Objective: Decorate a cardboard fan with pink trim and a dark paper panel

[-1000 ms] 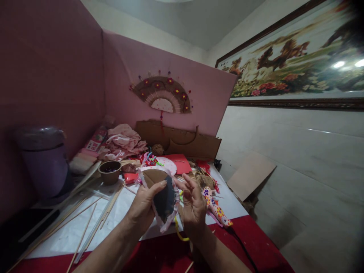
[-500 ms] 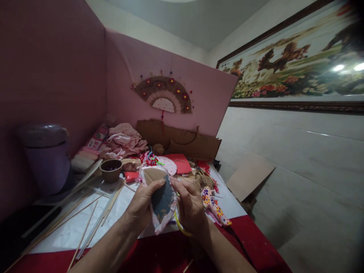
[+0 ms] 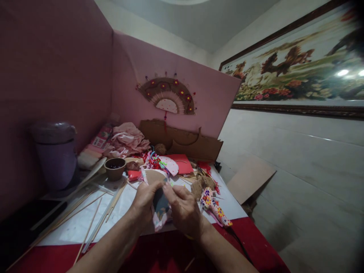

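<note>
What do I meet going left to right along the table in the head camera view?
Purple lidded bin → small brown round bowl → left hand → fabric-edged brown cardboard piece → right hand → flower-patterned corded tool → flat cardboard sheet beside the table.

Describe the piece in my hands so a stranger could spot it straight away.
Start at the pink partition and drop to the white-covered table in front of it. Over its near edge, the left hand and right hand pinch a fan-shaped cardboard piece. Unlike the bowl and sticks nearby, it has a brown top, dark middle and pale fabric edging.
</note>
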The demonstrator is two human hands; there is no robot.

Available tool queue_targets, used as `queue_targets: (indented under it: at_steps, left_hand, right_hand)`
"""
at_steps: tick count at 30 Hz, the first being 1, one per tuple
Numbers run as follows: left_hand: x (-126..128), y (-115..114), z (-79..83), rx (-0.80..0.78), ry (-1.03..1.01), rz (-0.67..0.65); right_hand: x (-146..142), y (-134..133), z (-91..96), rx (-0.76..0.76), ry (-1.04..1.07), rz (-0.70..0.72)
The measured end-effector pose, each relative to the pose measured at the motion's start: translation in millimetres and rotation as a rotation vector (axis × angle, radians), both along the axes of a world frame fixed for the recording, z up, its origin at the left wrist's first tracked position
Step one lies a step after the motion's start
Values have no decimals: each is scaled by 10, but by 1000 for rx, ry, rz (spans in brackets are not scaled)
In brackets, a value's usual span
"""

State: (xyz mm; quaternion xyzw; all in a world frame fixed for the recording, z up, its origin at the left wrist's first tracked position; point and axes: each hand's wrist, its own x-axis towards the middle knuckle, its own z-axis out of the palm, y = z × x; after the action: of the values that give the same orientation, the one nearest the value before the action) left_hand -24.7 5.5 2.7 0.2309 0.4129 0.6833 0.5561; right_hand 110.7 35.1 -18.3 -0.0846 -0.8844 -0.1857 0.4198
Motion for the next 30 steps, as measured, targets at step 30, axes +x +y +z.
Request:
queue_targets:
  at_steps: [30]
  left_hand:
    - [39,9,49,186,-97,-128]
  right_hand:
    - [-119,93,-111,-1352,530,245]
